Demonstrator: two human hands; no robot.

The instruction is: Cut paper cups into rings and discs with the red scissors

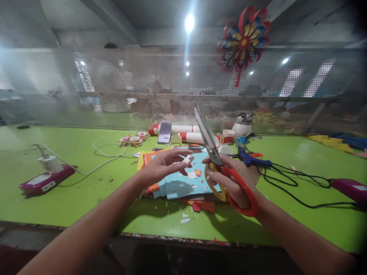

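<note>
In my right hand [232, 179] is a large pair of scissors [210, 141] with one orange and one yellow handle. Its blades point up and away, and they look closed or nearly so. My left hand [166, 164] pinches a small white piece of paper [187, 159] between thumb and fingers, left of the scissors and apart from them. Below both hands lies a stack of light blue paper [177, 185], with orange and yellow sheets showing at its left side. On the stack rest small scraps, among them a red and gold piece [197, 173].
Paper cups [197, 137] lie in stacks behind the paper, beside a propped phone [164, 133]. A blue glue gun [254, 159] with a black cable is at right. Left stands a purple power strip [47, 181] with a charger. Small flower-like crafts [134, 139] sit farther back.
</note>
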